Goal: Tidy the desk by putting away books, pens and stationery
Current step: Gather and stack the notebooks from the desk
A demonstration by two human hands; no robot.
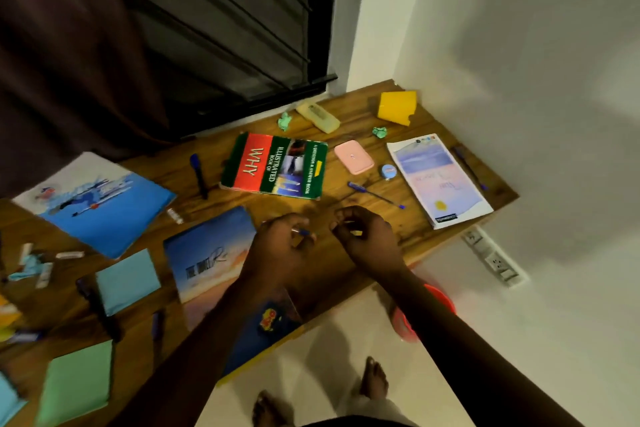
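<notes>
Gripping a blue pen (304, 232) in the left hand (277, 246), just above the worktop (415, 229) near its front edge. With the right hand (367, 239) curled close beside, cannot tell if holding anything. Keep the pen level and pinch near its end. Readable on the green book (275, 166): "ILLUSTRATED BOOK OF WHY".

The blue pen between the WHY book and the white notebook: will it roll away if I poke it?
Probably, if poked from the side: the blue pen looks thin and round and lies flat on the wooden desk. It would likely feel light and stiff. The white notebook beside it might stop it.
</notes>
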